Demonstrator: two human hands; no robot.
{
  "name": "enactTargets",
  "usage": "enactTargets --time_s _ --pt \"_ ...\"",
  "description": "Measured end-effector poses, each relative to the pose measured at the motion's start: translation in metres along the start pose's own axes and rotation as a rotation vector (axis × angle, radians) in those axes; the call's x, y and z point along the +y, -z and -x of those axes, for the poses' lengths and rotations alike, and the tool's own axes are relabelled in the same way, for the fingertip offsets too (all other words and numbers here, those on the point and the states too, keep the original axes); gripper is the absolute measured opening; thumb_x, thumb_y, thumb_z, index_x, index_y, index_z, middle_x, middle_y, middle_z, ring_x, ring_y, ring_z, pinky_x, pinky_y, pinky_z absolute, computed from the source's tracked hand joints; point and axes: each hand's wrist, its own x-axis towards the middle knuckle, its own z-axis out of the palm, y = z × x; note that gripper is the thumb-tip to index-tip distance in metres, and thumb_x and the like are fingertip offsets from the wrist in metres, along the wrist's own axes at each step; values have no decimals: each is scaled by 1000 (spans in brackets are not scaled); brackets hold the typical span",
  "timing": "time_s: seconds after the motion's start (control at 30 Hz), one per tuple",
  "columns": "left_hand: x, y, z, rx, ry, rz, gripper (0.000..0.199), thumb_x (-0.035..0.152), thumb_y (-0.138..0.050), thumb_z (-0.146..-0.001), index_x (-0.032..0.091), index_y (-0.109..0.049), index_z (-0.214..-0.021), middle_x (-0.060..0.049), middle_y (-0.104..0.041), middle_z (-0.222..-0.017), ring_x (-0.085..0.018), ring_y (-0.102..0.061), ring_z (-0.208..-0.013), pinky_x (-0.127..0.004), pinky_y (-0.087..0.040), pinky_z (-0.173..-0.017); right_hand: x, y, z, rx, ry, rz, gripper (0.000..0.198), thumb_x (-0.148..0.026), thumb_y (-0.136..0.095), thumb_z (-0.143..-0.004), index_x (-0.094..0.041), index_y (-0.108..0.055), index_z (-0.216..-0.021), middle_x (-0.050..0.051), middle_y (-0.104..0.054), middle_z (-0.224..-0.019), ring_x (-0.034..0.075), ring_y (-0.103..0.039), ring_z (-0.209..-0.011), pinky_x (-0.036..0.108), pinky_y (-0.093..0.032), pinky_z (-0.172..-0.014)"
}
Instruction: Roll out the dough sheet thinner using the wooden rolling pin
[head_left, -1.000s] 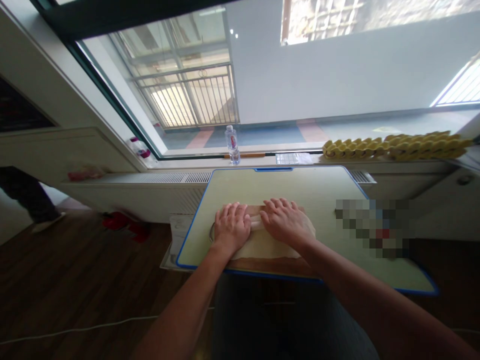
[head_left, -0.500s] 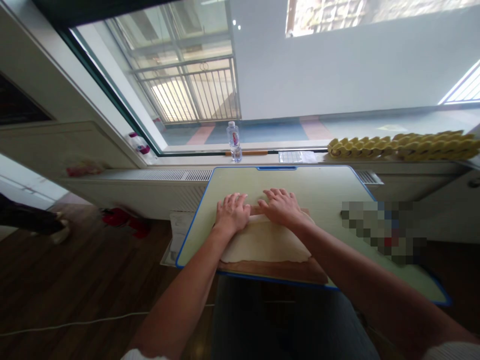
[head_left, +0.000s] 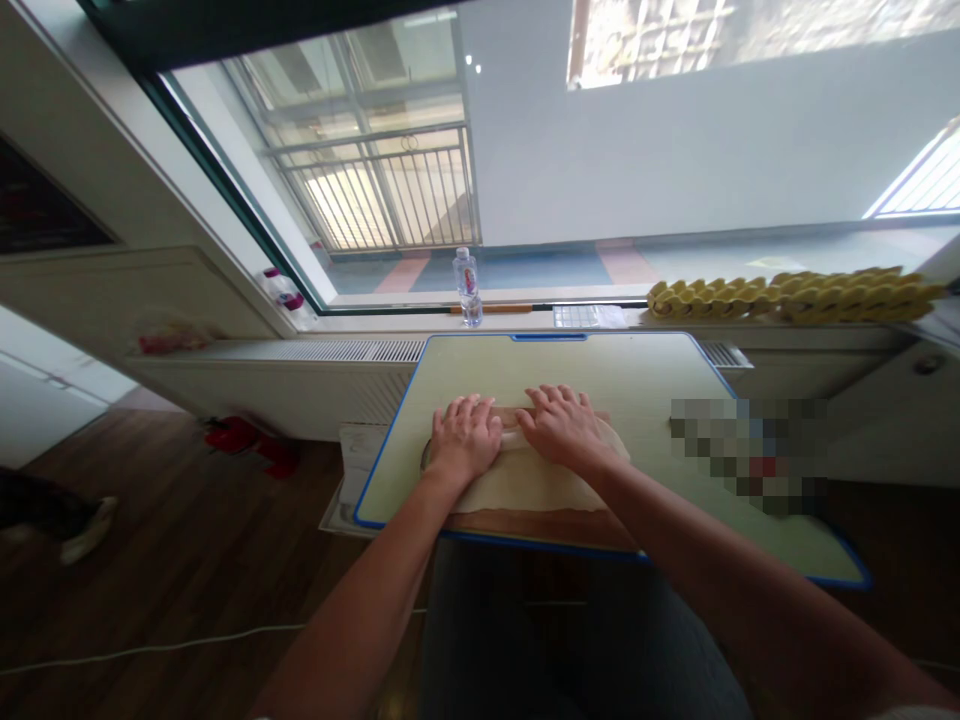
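A pale, flattened sheet of dough (head_left: 536,485) lies on a brown wooden board (head_left: 547,525) on the small table. My left hand (head_left: 465,440) rests palm down at the dough's far left part, fingers stretched forward. Beside it, my right hand (head_left: 562,425) lies palm down at the far right part, its fingers also extended and slightly spread. Between the hands shows a strip of brown wood, with a low pale ridge of dough just before it. Whatever is under my palms is hidden, and I cannot tell if a rolling pin is there.
The pale table (head_left: 637,375) has a blue rim. A pixelated patch covers something at its right. On the windowsill stand a clear bottle (head_left: 468,290) and a yellow wavy object (head_left: 787,297). A red object (head_left: 232,435) is on the floor at left, near another person's shoe (head_left: 88,530).
My hands stay on the far part of the dough, with only a slight shift. The view has moved a little. At left, the other person's leg and foot have moved left and down in view.
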Motion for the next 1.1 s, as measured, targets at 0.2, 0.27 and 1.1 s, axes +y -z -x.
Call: enactTargets --time_s 0.2,0.27,1.1 --pt "-7 -2 -26 -55 9 25 51 44 -41 -104 29 -60 -150 -8 -57 -159 -29 -49 -146 -57 -37 -123 4 -2 -30 -81 -19 -33 62 -55 -35 -105 -23 -53 -155 13 -53 -160 35 -45 -143 55 -33 -116" --pt "-10 -3 -35 -78 17 32 52 44 -41 -104 28 -59 -151 -9 -56 -160 -30 -49 -147 -57 -37 -123 4 -3 -40 -103 -41 -54 63 -57 -36 -104 -23 -54 -154 13 -52 -161 35 -45 -143 56 -33 -116" --pt "6 2 19 80 -26 -16 48 42 -39 -106 27 -66 -143 -9 -63 -153 -31 -52 -142 -59 -34 -123 -3 1 24 80 27 28 50 -43 -37 -107 -22 -59 -147 13 -62 -149 32 -48 -137 49 -29 -115"
